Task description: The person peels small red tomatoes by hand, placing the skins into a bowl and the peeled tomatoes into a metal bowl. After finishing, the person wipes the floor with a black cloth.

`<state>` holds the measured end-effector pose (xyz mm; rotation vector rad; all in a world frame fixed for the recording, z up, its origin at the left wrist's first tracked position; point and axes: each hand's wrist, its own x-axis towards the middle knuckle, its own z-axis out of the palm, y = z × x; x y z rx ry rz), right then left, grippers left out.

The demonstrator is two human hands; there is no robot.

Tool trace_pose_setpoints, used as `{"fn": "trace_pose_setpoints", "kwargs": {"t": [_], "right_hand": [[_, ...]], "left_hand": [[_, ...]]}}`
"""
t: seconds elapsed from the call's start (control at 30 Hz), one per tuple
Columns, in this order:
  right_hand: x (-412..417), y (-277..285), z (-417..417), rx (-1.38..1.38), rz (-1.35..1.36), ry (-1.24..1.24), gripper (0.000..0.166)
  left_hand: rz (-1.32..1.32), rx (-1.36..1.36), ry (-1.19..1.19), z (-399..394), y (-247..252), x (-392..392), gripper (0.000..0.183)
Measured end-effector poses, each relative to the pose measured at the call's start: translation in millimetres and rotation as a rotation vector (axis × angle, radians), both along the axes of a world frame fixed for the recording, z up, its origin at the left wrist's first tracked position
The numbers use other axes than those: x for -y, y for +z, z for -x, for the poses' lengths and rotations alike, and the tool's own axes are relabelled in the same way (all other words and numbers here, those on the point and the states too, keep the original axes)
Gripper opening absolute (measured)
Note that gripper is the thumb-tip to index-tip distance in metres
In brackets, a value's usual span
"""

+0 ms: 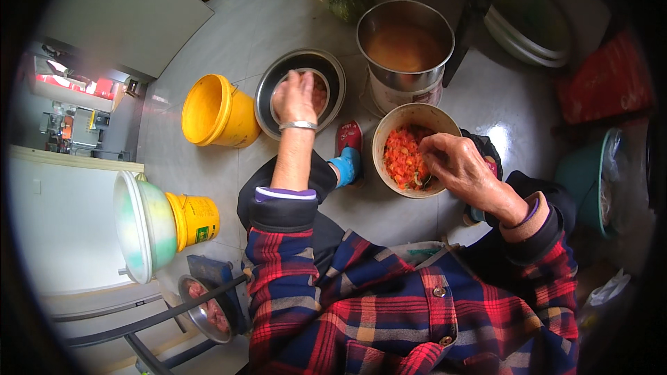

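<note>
My left hand [297, 101], with a silver bangle at its wrist, is over a small bowl [319, 83] of pinkish pieces, probably meat. That bowl sits inside a wide metal basin [336, 80] on the floor. The fingers are extended, and whether they hold anything is hidden from view. On the right, my right hand [458, 166] is at the rim of a round white tub [381, 166], which holds chopped red and orange vegetables [406, 153]. Its fingers are bent over the chopped mix, the fingertips partly hidden, so I cannot tell if they pinch something.
A steel pot [406, 65] of orange-brown liquid stands beyond the tub, near a green pumpkin [351, 1]. Left are a yellow bucket [224, 114], a second yellow bucket [200, 221] and a large basin [151, 226]. A metal bowl [211, 317] of meat lies lower left.
</note>
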<state>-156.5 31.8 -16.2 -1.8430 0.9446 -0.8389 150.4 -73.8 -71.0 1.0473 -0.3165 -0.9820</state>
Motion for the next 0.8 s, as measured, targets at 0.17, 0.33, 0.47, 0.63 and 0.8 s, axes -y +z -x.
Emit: {"fn": "trace_pose_setpoints", "kwargs": {"t": [0.17, 0.33, 0.47, 0.63, 0.8], "right_hand": [[9, -8, 5, -0.077, 0.098, -0.009, 0.01], [9, -11, -4, -0.174, 0.17, 0.034, 0.009], [6, -18, 6, -0.238, 0.103, 0.194, 0.014], [-9, 22, 8, -0.009, -0.195, 0.332, 0.018], [-1, -51, -8, -0.859, 0.224, 0.481, 0.016]], "left_hand": [[-0.034, 0.218, -0.067, 20, 24, -5, 0.045], [0.292, 0.833, -0.716, 86, 116, -55, 0.023], [0.918, 1.03, -1.054, 138, 169, -80, 0.021], [1.328, 0.952, -1.332, 189, 190, -102, 0.022], [1.383, 1.011, -1.529, 202, 194, -115, 0.023]]}}
